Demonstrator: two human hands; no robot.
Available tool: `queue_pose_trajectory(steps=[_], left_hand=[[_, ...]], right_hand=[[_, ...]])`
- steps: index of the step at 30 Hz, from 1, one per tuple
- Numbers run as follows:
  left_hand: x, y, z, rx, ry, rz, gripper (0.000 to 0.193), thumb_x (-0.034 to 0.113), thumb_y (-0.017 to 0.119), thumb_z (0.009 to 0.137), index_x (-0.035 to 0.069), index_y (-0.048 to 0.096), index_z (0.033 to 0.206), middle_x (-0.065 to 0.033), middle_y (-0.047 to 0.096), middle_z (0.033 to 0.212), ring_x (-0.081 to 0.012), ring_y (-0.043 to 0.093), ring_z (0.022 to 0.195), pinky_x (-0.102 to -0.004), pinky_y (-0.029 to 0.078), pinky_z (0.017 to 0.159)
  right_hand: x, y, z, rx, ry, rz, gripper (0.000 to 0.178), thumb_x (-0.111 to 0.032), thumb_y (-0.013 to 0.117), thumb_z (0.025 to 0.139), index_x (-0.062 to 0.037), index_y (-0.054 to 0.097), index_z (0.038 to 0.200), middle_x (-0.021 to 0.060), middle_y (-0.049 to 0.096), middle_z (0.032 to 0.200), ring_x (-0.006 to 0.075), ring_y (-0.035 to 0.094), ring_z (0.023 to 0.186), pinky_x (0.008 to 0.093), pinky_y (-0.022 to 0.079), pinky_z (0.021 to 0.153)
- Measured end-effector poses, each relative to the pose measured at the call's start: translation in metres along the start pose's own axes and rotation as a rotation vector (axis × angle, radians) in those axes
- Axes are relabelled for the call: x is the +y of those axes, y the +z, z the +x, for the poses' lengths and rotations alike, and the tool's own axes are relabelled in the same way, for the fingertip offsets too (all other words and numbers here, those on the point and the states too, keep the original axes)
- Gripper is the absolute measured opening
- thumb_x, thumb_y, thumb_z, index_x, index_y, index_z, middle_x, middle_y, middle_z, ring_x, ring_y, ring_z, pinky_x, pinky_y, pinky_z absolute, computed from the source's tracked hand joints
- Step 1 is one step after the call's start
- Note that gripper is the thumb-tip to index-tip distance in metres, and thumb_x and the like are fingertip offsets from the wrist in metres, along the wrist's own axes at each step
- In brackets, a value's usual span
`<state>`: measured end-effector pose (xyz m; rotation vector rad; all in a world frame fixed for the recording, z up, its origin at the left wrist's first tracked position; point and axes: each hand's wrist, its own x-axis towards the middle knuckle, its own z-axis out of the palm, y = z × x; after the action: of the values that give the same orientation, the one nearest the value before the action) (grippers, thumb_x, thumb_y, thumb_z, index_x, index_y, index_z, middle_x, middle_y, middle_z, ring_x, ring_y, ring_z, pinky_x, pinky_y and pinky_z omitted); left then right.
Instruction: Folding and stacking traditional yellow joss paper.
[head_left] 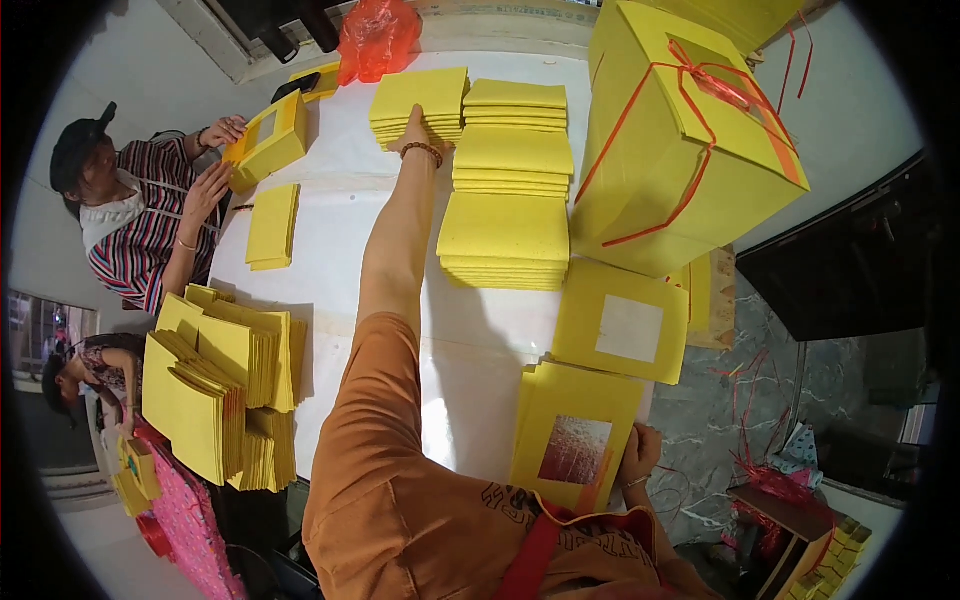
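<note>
My left hand (411, 131) reaches across the table to a stack of folded yellow paper (418, 90) at the far side. Its thumb lies over the near edge and the other fingers are mostly hidden. Right beside it runs a row of similar yellow stacks (505, 225), coming nearer to me. My right hand (641, 455) is curled at the table's right edge, next to a flat yellow box piece with a clear window (530, 420). Whether it grips anything is hidden. Above that lies another yellow windowed piece (575, 335).
A large yellow box tied with red ribbon (640, 170) stands at the far right. Yellow bundles (225, 385) are piled at left. A person in a striped top (150, 215) handles a yellow box (275, 145) across the table. A red plastic bag (378, 40) lies at the back.
</note>
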<state>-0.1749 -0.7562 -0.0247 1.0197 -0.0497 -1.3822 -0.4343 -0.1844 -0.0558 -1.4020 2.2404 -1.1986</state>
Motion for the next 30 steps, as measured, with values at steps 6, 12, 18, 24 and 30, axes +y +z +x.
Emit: queue_pose_trajectory(steps=[6,12,18,24,30], left_hand=[[0.015,0.004,-0.010,0.112,0.187,-0.045,0.087,0.012,0.074,0.067,0.014,0.014,0.130,-0.0145,0.041,0.123,-0.0353,0.054,0.096,-0.0534,0.053,0.070],[0.020,0.004,-0.038,0.088,0.166,0.013,0.090,0.015,0.074,0.068,0.015,0.010,0.131,-0.0152,0.041,0.124,-0.0346,0.054,0.095,-0.0542,0.051,0.067],[0.057,-0.024,-0.077,0.207,0.188,0.364,0.078,0.027,0.064,0.076,0.015,0.014,0.135,-0.0135,0.037,0.128,-0.0295,0.047,0.104,-0.0454,0.042,0.064],[0.058,-0.074,-0.167,-0.162,0.420,0.317,0.046,0.011,0.056,0.080,0.011,0.036,0.121,-0.0087,0.053,0.104,-0.0194,0.056,0.080,-0.0326,0.043,0.062],[-0.006,-0.164,-0.306,-0.448,0.336,0.721,0.030,0.012,0.056,0.082,0.003,0.051,0.111,-0.0052,0.059,0.086,-0.0132,0.056,0.081,-0.0251,0.045,0.066]], right_hand=[[-0.006,0.001,0.004,-0.038,0.018,0.017,0.013,-0.013,0.053,0.082,-0.0016,0.057,0.078,0.0102,0.051,0.068,0.0249,0.044,0.065,0.0349,0.035,0.061],[0.004,0.000,0.001,-0.021,-0.002,-0.014,0.014,-0.012,0.049,0.084,-0.0013,0.056,0.078,0.0109,0.051,0.069,0.0265,0.044,0.064,0.0355,0.035,0.061],[0.006,-0.001,-0.001,-0.051,0.017,0.053,0.016,-0.011,0.048,0.085,0.0005,0.056,0.079,0.0130,0.053,0.071,0.0281,0.045,0.066,0.0367,0.036,0.063],[0.001,-0.003,0.001,-0.041,0.026,0.087,0.019,-0.014,0.048,0.087,0.0019,0.058,0.084,0.0155,0.057,0.077,0.0294,0.049,0.072,0.0361,0.038,0.067],[0.003,-0.009,0.008,-0.119,0.214,0.275,0.025,-0.019,0.045,0.090,0.0018,0.058,0.093,0.0115,0.059,0.081,0.0217,0.053,0.075,0.0312,0.040,0.072]])
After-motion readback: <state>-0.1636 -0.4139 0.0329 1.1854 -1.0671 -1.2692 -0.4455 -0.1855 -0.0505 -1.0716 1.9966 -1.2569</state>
